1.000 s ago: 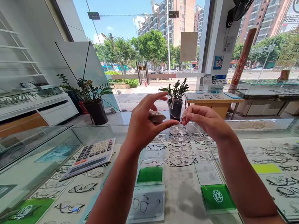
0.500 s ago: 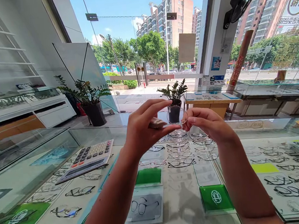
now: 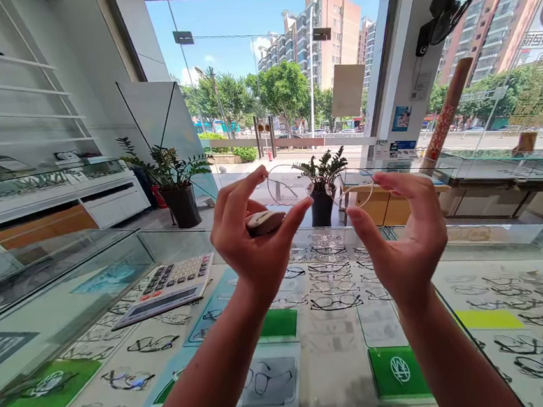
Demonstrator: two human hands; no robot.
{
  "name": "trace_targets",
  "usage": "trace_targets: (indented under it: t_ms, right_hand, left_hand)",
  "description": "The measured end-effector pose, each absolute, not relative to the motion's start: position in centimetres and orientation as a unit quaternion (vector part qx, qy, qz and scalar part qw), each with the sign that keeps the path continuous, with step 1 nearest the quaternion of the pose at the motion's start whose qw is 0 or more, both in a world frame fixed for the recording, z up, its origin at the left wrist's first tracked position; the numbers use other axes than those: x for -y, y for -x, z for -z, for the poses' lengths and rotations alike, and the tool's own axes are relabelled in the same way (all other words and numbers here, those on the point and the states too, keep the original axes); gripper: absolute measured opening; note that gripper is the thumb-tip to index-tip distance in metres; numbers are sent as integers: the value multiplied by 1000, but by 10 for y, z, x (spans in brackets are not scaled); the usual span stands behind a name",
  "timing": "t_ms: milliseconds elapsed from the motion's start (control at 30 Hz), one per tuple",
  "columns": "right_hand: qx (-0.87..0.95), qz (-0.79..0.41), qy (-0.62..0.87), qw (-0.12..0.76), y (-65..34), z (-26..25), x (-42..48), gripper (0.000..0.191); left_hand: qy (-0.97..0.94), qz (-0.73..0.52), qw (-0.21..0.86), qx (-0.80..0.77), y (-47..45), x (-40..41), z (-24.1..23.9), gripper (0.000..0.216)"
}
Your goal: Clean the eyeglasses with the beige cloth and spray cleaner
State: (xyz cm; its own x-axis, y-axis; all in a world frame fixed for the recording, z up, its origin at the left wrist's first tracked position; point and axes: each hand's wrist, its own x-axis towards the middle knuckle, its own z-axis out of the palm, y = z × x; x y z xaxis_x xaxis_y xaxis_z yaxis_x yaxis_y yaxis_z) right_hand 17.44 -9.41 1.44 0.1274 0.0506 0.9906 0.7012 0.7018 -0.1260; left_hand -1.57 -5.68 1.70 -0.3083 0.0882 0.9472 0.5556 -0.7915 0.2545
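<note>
A pair of thin-rimmed round eyeglasses (image 3: 285,187) is held up in front of me, between both hands. My left hand (image 3: 243,235) grips the left lens by its rim, index finger at the top outer edge and thumb near the nose pads. A folded greyish-beige cloth-like piece (image 3: 264,223) is tucked in that same palm. My right hand (image 3: 412,241) pinches the right side, index and middle fingertips by the outer rim and thumb at the lower edge. The temple arms are hard to make out.
Beneath my hands lies a glass display case (image 3: 325,384) with rows of spectacle frames (image 3: 336,301). A large calculator (image 3: 169,287) rests on the left glass. Green cards (image 3: 399,371) lie among the frames. Beyond stand potted plants (image 3: 180,203) and a glass door.
My right hand has moved from the middle of the eyeglasses out to their right side. The eyeglasses have turned from tilted to nearly level, facing me, and my left hand has shifted along the rim.
</note>
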Motion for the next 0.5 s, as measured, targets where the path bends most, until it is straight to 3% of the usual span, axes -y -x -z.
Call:
trace_targets:
  t_ms: [500]
  right_hand:
    - [581,238,363,688,-166,-8,91,41]
  left_hand:
    - [568,761,110,295,12,55,-16,51]
